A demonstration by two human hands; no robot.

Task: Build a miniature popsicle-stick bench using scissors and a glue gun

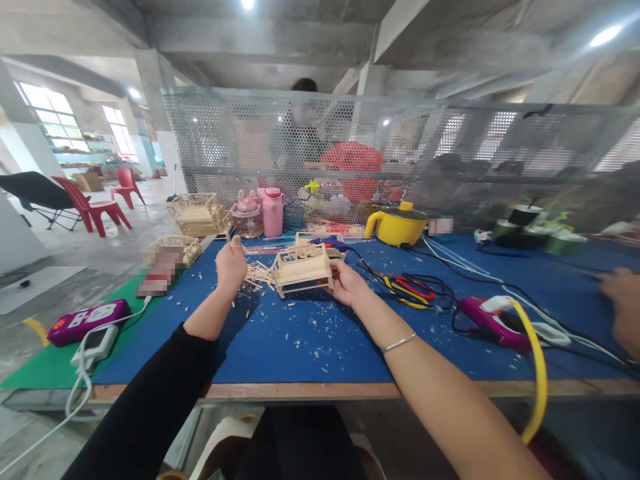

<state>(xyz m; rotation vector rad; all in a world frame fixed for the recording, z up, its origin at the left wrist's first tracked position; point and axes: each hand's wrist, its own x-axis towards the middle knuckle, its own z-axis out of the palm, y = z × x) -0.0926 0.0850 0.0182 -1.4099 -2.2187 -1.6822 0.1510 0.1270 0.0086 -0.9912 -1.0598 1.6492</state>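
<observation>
Left hand: the left hand [231,263] is raised a little over the worktop [280,347], fingers curled into a fist with the thumb up; whether this grip pinches a small stick, I cannot tell.
Right hand: the right hand [345,280] holds the wooden stick model [303,268] at its right end, its grip closed around the frame.
Model: it looks like a small bed or bench from thin sticks, with frame and rails already joined; it stands on the blue mat between the two hands.
Progress: the model seems mostly built; many wood chips lie on the mat below both hands, so much cutting is done. What is left I cannot judge exactly.
Loose sticks: a small pile of loose sticks [257,275] lies just right of the left hand, touching the model's left side.
Right of the right hand: red and yellow pliers [410,288] and black cables, then a pink power strip [493,320].
Beyond the hands: two finished stick models [197,213], a pink bottle [273,210], a yellow pot [397,223].
Far: a mesh screen [450,140], a person behind it.
</observation>
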